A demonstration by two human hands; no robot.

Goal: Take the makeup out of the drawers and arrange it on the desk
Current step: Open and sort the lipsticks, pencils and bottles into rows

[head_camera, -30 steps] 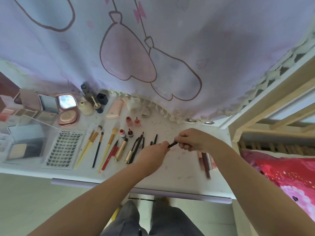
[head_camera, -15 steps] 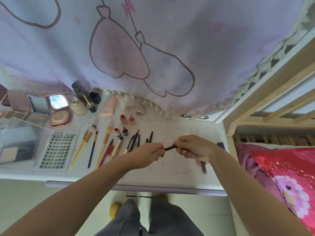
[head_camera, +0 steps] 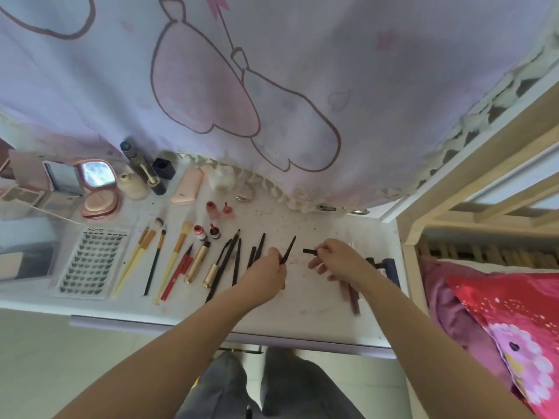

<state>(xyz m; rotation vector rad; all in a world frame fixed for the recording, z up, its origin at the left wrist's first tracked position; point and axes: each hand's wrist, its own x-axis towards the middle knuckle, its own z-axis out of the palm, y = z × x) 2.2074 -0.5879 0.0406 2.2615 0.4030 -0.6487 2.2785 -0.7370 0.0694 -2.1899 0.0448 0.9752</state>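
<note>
We are partway through the arranging: a long row of makeup already lies on the bench (head_camera: 317, 303), and our hands work just right of that row. Our left hand (head_camera: 266, 272) has its fingers closed on a thin black pencil (head_camera: 289, 249), whose tip points up and away from us. Our right hand (head_camera: 337, 260) pinches a short black cap (head_camera: 310, 251) between its fingers; cap and pencil are apart, with a small gap between them. We judge that the pencil is open for a check, so the next move calls for lining the cap up with the tip, pressing it on, and laying the pencil down at the right end of the dark pencils (head_camera: 242, 258).

As for containers, no drawer shows clearly. At the far left, an open round compact (head_camera: 99, 201) shows pale powder in its base and a mirror in its lid. Near it lies a tray of false lashes (head_camera: 90, 261), its rows filled. A clear box (head_camera: 21, 252) at the left edge holds something pale; we cannot tell what.
</note>
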